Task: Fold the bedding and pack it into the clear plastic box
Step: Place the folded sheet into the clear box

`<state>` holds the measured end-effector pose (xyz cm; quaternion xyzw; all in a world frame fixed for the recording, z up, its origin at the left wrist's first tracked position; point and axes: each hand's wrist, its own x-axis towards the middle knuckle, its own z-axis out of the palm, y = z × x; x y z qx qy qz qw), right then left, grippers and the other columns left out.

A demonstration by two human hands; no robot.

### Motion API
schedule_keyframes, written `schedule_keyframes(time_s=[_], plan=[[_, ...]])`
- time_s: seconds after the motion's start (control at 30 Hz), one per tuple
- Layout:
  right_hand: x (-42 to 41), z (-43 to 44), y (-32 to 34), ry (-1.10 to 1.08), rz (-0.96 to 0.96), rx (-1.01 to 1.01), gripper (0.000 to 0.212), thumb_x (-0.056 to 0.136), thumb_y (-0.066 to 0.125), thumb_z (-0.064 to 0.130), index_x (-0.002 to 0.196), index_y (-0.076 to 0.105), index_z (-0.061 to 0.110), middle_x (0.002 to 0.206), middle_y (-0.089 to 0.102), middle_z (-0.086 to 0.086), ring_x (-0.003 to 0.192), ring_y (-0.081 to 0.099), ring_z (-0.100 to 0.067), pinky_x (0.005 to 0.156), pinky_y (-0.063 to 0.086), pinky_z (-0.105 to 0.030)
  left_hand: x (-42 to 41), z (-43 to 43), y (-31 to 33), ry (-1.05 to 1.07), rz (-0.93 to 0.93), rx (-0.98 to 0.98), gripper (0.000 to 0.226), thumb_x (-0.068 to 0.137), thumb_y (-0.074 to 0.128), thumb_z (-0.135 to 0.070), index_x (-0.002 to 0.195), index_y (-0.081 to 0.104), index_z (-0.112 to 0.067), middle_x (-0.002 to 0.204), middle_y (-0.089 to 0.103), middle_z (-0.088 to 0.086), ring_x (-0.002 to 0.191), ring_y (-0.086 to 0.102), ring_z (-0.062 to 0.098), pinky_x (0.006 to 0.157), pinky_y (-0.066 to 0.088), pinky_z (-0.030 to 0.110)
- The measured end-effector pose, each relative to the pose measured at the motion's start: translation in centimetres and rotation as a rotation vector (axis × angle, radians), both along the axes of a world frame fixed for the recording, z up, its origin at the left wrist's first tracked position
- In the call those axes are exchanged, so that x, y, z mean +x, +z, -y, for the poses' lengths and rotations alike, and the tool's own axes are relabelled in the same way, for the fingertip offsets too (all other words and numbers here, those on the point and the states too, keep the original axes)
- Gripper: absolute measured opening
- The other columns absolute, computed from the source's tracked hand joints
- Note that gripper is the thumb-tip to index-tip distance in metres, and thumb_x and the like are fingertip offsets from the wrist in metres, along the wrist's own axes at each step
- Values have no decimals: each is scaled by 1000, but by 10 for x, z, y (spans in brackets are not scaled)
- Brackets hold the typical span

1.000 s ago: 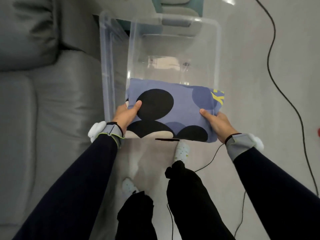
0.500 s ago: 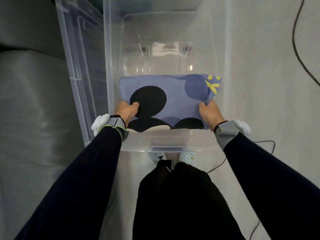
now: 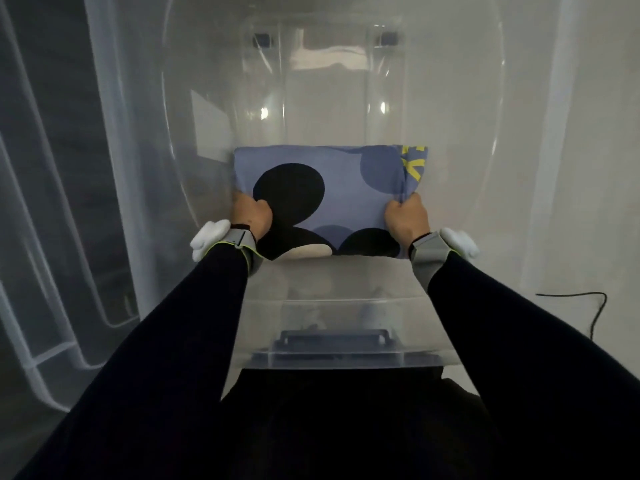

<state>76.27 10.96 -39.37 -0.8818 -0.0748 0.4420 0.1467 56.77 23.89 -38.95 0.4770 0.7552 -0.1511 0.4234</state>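
The folded bedding [image 3: 346, 188] is a blue rectangle with large black circles and a yellow mark at its right end. It sits low inside the clear plastic box [image 3: 339, 358], near the bottom. My left hand [image 3: 251, 216] grips its left edge and my right hand [image 3: 405, 218] pinches its right edge, bunching the cloth there. Both arms reach down over the box's near rim. Whether the bedding rests on the box floor I cannot tell.
A clear plastic lid [image 3: 52, 237] leans upright against the box's left side. A black cable [image 3: 595, 306] lies on the pale floor at the right. The box walls rise close around both forearms.
My head and hands have dropped toward the box. The bedding has gone from above the near rim down deep inside the box, still held at both ends.
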Motion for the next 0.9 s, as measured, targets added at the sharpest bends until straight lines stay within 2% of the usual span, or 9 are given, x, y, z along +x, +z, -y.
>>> schedule_keyframes(time_s=[0.1, 0.23, 0.33, 0.4, 0.47, 0.63, 0.73, 0.83, 0.9], plan=[[0, -9, -4, 7, 52, -42, 37, 95, 42, 7, 129, 41, -7, 135, 48, -27, 123, 47, -40, 98, 37, -38, 4, 3, 3, -20, -32, 110, 46, 92, 45, 0, 136, 34, 0, 144, 40, 19, 133, 39, 34, 112, 27, 36], [-7, 2, 34, 61, 111, -132, 31, 95, 40, 3, 125, 45, -4, 128, 52, -25, 119, 51, -39, 96, 40, -41, -7, 12, 43, -90, -5, 111, 38, 93, 48, -7, 130, 43, 0, 134, 51, 19, 123, 49, 34, 104, 37, 38], [-23, 0, 125, 230, -54, -204, 37, 92, 47, 4, 127, 50, -3, 126, 54, -22, 118, 52, -37, 94, 42, -37, -26, 9, 131, -203, -42, -17, 35, 90, 51, -2, 124, 49, 3, 128, 54, 22, 118, 52, 38, 97, 41, 39], [-36, -1, 171, 335, -221, -201, 37, 95, 46, 4, 131, 52, -3, 136, 51, -20, 128, 46, -33, 104, 32, -31, -33, 11, 175, -221, 45, -43, 32, 89, 50, 1, 121, 54, 3, 125, 58, 22, 117, 53, 37, 95, 41, 35], [-56, -15, 228, 481, -336, -119, 37, 95, 46, 1, 131, 54, 0, 141, 49, -17, 132, 43, -30, 106, 25, -24, -44, 9, 234, -196, 166, -61, 33, 89, 46, 5, 119, 59, 2, 124, 61, 19, 119, 54, 34, 93, 39, 27], [-136, -114, 382, 524, -369, 161, 29, 93, 48, 8, 117, 63, 5, 114, 64, -9, 109, 58, -23, 100, 43, -31, -101, -36, 387, 9, 330, 31, 32, 89, 45, 2, 115, 63, -6, 116, 66, 8, 107, 61, 21, 86, 45, 15], [-180, -181, 442, 498, -421, 310, 22, 93, 46, 9, 105, 64, 12, 95, 65, -7, 89, 63, -22, 89, 51, -36, -137, -74, 447, 180, 414, 166, 28, 92, 49, -3, 115, 61, -11, 115, 66, 9, 103, 62, 22, 96, 49, 34], [-240, -256, 497, 537, -411, 448, 22, 91, 46, 9, 96, 66, 18, 82, 67, 0, 77, 64, -18, 81, 53, -33, -197, -136, 508, 386, 450, 348, 30, 93, 50, -2, 123, 54, -4, 118, 62, 12, 101, 56, 16, 99, 45, 38], [-273, -306, 518, 538, -418, 509, 21, 89, 49, 12, 94, 65, 23, 85, 68, -2, 80, 64, -19, 88, 53, -38, -233, -181, 535, 455, 450, 464, 37, 92, 54, -6, 128, 47, -5, 128, 57, 13, 101, 54, 14, 103, 45, 43]])
